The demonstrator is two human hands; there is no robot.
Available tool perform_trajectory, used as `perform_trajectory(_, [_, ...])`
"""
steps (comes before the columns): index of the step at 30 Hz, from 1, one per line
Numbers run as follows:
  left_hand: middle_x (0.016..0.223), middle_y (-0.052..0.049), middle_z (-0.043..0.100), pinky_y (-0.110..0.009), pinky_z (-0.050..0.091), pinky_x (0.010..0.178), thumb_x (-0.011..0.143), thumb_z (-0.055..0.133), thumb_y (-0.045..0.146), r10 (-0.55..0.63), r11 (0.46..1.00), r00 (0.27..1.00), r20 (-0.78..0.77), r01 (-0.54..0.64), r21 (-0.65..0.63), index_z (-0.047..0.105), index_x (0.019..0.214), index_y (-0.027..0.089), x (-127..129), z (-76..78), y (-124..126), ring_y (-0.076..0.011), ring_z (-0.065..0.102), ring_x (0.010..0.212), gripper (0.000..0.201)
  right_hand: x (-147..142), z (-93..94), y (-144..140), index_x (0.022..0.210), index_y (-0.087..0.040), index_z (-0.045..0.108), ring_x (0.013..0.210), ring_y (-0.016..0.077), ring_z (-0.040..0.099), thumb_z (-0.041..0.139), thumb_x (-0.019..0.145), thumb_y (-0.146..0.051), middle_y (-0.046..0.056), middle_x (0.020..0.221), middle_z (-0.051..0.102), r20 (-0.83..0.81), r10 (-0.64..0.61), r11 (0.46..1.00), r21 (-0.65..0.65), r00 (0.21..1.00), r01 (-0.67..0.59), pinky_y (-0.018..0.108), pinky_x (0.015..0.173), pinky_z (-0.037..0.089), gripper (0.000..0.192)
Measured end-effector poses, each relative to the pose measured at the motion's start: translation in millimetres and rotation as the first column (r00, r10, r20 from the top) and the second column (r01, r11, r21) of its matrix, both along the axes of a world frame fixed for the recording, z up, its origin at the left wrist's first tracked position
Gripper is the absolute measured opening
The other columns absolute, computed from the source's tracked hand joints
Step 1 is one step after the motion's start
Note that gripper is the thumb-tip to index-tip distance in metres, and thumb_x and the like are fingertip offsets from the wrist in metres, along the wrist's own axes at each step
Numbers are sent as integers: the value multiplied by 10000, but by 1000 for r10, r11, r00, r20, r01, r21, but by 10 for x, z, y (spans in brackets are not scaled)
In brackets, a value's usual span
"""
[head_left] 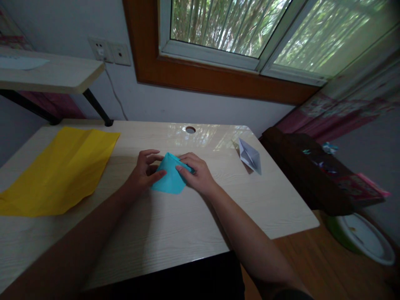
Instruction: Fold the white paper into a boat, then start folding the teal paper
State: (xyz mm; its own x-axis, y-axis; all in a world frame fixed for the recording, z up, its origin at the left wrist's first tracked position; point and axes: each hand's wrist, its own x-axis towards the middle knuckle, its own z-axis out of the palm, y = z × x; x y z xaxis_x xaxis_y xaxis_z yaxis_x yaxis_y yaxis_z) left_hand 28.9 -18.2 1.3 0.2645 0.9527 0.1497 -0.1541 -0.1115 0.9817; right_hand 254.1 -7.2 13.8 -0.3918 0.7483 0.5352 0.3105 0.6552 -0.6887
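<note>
A piece of folded blue paper, pointed at its top, is held between both hands at the middle of the table. My left hand grips its left side, thumb on the front face and fingers curled behind. On the other side, my right hand pinches the right edge, its thumb pressed on the paper and its fingers over the upper fold. Parts of the back of the paper are hidden by the fingers. A folded white paper boat stands to the right, apart from my hands.
A large yellow sheet lies on the left of the pale wooden table. A raised shelf on black legs stands at the back left. A cable hole opens near the back edge. A dark cabinet is beyond the right edge.
</note>
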Motion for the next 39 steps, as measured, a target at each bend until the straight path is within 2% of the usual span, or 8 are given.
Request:
perform_trajectory(4, [964, 8, 648, -220, 495, 598, 779, 816, 352, -38, 997, 996, -78, 33, -65, 476, 1315, 308, -13, 37, 1, -136, 638, 713, 636, -3, 15, -9, 1011, -243, 692, 956, 219, 635, 570, 980, -345, 77, 990, 692, 71, 93, 996, 5, 993, -94, 395, 883, 513, 162])
perform_trajectory(10, [817, -3, 671, -233, 454, 568, 810, 775, 406, -46, 998, 978, -202, 36, -50, 618, 1211, 259, -26, 19, 13, -155, 617, 675, 455, -8, 7, -8, 1073, -256, 689, 943, 219, 639, 574, 974, -373, 63, 992, 700, 106, 142, 989, -64, 984, -136, 386, 865, 508, 191])
perform_trajectory(17, [702, 47, 619, -206, 427, 508, 790, 797, 399, -39, 999, 985, -171, 33, -42, 528, 1043, 250, -13, -2, 18, -124, 566, 577, 398, -32, -24, -21, 1120, -247, 681, 982, 207, 678, 655, 931, -341, 59, 1075, 728, 8, 126, 983, -139, 992, -124, 372, 897, 521, 212])
perform_trajectory(22, [672, 69, 594, -188, 412, 489, 809, 779, 408, 42, 999, 974, -221, -40, 17, 487, 1028, 244, -16, -41, 46, -109, 553, 548, 401, -44, -82, -12, 1198, -247, 638, 1014, 201, 656, 731, 877, -352, 53, 1128, 696, -117, 38, 958, -277, 992, -69, 364, 910, 525, 350])
perform_trajectory(25, [658, 76, 582, -185, 411, 481, 795, 790, 419, 137, 990, 965, -222, -128, 55, 483, 1024, 237, -26, -52, 83, -106, 551, 530, 424, -54, -135, 7, 1291, -270, 555, 885, 173, 626, 772, 836, -380, 29, 1047, 661, -172, -41, 918, -397, 984, -31, 314, 775, 534, 516])
perform_trajectory(31, [640, 86, 578, -170, 410, 472, 764, 813, 406, 275, 962, 946, -172, -271, 48, 459, 996, 232, -40, -37, 130, -97, 537, 519, 458, -93, -208, 48, 1350, -324, 407, 766, 144, 582, 843, 743, -363, -15, 958, 623, -377, -42, 786, -584, 925, -203, 262, 638, 501, 749])
perform_trajectory(35, [674, 76, 603, -192, 482, 505, 756, 819, 404, 239, 971, 959, -152, -240, 12, 462, 1041, 230, -34, -31, 124, -107, 574, 550, 489, -86, -229, 87, 1336, -316, 434, 626, 105, 499, 841, 740, -341, -74, 758, 544, -441, -111, 795, -577, 891, -187, 223, 560, 416, 722])
perform_trajectory(39, [686, 75, 591, -197, 518, 507, 782, 799, 406, 175, 984, 970, -169, -177, 6, 485, 1174, 229, -18, 9, 103, -108, 589, 562, 532, -61, -234, 116, 1311, -303, 457, 600, 94, 479, 835, 739, -343, -83, 737, 536, -453, -143, 816, -558, 880, -155, 222, 546, 387, 687])
